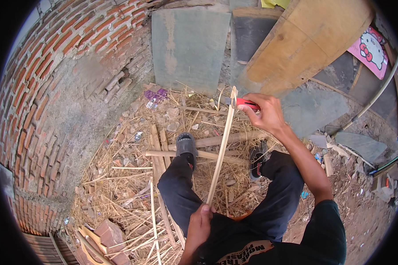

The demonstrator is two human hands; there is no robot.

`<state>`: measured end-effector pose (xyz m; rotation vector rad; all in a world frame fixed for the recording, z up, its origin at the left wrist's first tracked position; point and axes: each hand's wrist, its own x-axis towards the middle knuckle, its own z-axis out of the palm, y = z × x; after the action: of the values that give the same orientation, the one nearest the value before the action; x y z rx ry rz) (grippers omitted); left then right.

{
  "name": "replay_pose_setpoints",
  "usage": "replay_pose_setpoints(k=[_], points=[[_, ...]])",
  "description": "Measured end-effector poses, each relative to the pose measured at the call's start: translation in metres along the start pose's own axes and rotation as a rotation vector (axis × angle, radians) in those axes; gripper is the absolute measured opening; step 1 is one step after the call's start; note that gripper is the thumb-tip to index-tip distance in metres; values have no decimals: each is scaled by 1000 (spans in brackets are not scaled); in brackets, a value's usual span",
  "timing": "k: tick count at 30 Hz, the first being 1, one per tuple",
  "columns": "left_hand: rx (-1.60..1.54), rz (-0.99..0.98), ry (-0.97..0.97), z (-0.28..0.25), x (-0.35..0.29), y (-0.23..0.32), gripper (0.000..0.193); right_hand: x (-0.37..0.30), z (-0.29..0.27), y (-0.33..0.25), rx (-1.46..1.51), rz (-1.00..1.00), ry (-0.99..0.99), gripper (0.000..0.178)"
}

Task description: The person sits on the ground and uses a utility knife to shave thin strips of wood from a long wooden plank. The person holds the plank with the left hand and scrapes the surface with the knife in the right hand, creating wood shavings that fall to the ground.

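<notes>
A long, pale wooden strip [221, 154] slants up from my lap, away from me. My left hand [200, 222] is closed round its near end, close to my waist. Near the strip's far end, my right hand [265, 110] grips a red-handled utility knife [247, 104]. The knife's front end lies against the strip, and its blade is mostly hidden there. A thin shaving [220, 98] curls beside the strip's far tip.
Straw, stones and wood scraps cover the ground around my sandals [186, 145]. Wooden poles [208, 141] lie between my feet. To the left rises a brick wall [35, 123]; boards [190, 48] lean at the back. Bricks [110, 236] lie at the lower left.
</notes>
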<state>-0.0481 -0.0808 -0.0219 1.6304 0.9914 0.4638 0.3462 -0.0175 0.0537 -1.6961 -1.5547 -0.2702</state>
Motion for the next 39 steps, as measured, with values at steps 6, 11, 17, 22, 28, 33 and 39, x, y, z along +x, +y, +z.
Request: replay_pose_setpoints(k=[6,11,17,22,28,33,39], points=[[-7,-21,-22,-2,0,1,48,1,-6,-9,-31,-16,40,23],[-171,-70,-53,-5,2,2,50,2,-7,-12,-43,2,29,22],[-411,-333,-359,-24,-15,-27,57,30,-56,103,-107,497,392,46],[-386,-267,-222,-39,-6,-36,66,21,-78,85,141,527,163,43],[-290,-220,-225,-27,19,-14,61,9,-35,3,204,358,-197,42],[-390,-244,-348,-17,36,-10,66,-1,-4,-2,334,249,-66,50],[-557,-242,-422,-16,56,5,68,-19,-8,-19,425,345,-48,49]])
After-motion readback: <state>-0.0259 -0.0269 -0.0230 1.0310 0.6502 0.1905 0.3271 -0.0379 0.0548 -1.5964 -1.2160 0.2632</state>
